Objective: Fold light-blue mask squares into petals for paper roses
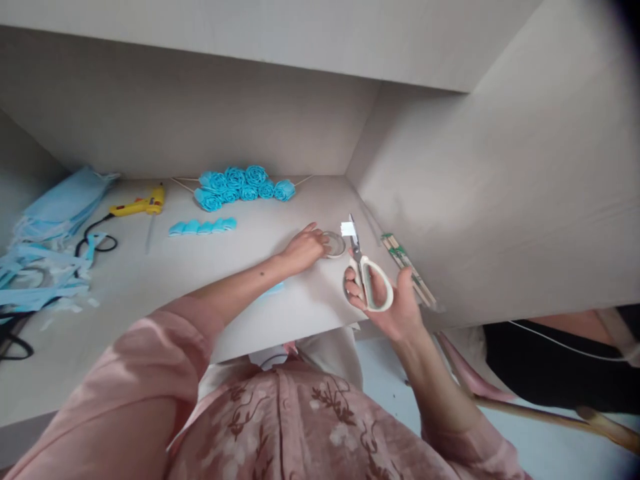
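Observation:
My left hand [306, 249] reaches over the tabletop with its fingers curled at the edge of a round, clear ring that looks like a roll of tape [336, 253]. In my right hand [403, 312] are scissors [369, 283] with white handles, my fingers through the loops and the thumb sticking out to the side. Their blades point away from me, and a small white piece [347, 229] shows at them; whether it is stuck on or between them I cannot tell. Partly hidden below my left forearm lies a light blue scrap [275, 289].
Blue rolled flowers [235, 187] on sticks lie along the back wall, with a pleated blue strip [203, 227] before them. A yellow glue gun [137, 205], blue face masks [67, 200] and cut strips [45, 273] are left. Packaged sticks [407, 267] lie by the right wall; a shelf [280, 33] overhangs.

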A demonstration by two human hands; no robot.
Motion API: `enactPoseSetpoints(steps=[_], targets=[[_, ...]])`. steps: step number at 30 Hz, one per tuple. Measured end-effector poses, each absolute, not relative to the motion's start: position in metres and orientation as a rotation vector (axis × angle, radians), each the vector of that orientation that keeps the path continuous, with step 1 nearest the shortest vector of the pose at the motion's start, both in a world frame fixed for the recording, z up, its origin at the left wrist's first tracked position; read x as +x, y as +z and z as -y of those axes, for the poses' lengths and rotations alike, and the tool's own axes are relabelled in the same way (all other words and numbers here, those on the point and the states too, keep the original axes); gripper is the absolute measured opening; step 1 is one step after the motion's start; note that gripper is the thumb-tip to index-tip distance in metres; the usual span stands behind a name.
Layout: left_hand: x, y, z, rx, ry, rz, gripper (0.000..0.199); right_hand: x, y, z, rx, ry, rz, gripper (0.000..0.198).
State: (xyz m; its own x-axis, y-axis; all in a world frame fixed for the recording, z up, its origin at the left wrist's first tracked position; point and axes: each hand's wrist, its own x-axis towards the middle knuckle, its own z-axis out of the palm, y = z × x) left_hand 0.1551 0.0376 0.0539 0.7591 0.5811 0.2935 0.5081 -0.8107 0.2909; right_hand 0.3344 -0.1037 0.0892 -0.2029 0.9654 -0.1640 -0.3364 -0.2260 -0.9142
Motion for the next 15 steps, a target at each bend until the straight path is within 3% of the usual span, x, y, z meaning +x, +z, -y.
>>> enactPoseSetpoints(steps=[2, 5, 9, 12, 15], targets=[[0.162, 0.054, -0.025, 2.590, 0.713, -0.887, 0.017, 0.333, 0.090, 0.104, -0.959, 1.594, 0.911, 0.058], [0.156, 0.065, 0.010, 2.089, 0.885, -0.829, 0.032, 0.330, 0.088, 0.102, -0.901, 1.619, 0.873, 0.050], [0.143, 0.072, 0.060, 1.363, 0.674, -0.682, 0.053, 0.323, 0.078, 0.097, -0.986, 1.593, 0.983, 0.049], [0.136, 0.067, 0.079, 1.137, 0.734, -0.739, 0.055, 0.317, 0.069, 0.094, -1.214, 1.306, 1.258, 0.041], [0.128, 0.063, 0.088, 1.097, 0.779, -0.812, 0.041, 0.315, 0.062, 0.096, -1.436, 0.878, 1.536, 0.034]])
